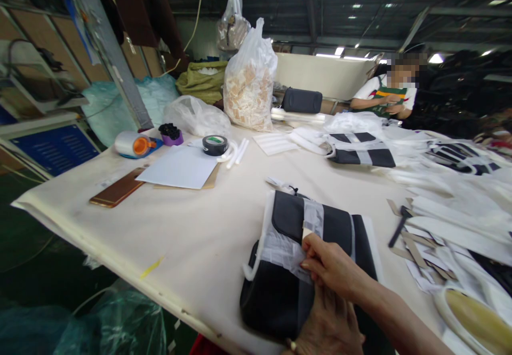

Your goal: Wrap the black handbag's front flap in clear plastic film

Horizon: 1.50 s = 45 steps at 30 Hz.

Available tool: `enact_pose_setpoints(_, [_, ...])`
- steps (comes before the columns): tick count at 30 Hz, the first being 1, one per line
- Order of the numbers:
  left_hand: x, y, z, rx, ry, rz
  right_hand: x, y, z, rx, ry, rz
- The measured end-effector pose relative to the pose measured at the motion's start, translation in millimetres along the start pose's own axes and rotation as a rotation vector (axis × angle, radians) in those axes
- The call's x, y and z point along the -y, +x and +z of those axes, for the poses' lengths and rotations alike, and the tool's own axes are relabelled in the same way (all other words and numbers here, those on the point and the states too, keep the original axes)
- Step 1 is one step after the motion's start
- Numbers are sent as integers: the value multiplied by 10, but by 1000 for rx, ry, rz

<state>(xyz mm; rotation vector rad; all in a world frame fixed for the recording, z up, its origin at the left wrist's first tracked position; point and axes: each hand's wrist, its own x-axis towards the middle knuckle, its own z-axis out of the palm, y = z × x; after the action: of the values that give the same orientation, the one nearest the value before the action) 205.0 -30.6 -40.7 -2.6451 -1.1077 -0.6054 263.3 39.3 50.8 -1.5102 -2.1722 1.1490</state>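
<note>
A black, smooth-surfaced flap bag [268, 299] lies flat at the near side of the cream-covered worktop [208, 227], directly beneath both hands. A translucent white wrapping strip [280, 248] crosses its front; a second pale band [313, 216] runs over the flap. A white foam tube [256, 259] lies along the bag's left edge.

Right hand [334, 269]: thumb and forefinger pinched together on the wrapping strip, at the middle of the bag. Left hand [330, 325]: resting on the lower front of the bag, partly beneath the right; its fingertips are hidden, so whether they grip cannot be told.

To the left: a flat, brown, rectangular object [118, 188] beside a pale blue-white sheet [180, 166], with a black tape roll [215, 145] on the sheet's far corner. Beyond stands a translucent plastic sack [250, 91] filled with tan and white pieces. Far right, another black bag [362, 156] carries white bands; a co-worker [388, 102] is positioned behind the worktop.
</note>
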Motion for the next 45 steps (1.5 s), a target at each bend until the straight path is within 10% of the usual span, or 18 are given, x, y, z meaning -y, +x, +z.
enact_pose_setpoints(5, [-3,-34,-19,-137,16,-39,71,67,-11,15,-121,75])
enact_pose_setpoints(10, [102,-89,-182,-553,-11,10,114,123,-47,6,-241,59])
enact_pose_setpoints(15, [252,-27,-270,-211,42,-18,164,197,-88,15,-371,39])
enact_pose_setpoints(21, [308,-15,-160,-70,105,63,195,208,-104,35,-461,-13])
enact_pose_setpoints(38, [270,-8,-108,28,64,40,247,119,-269,185,-438,-264])
enact_pose_setpoints(45, [174,-70,79,-139,123,-40,392,190,-300,226,-568,-188])
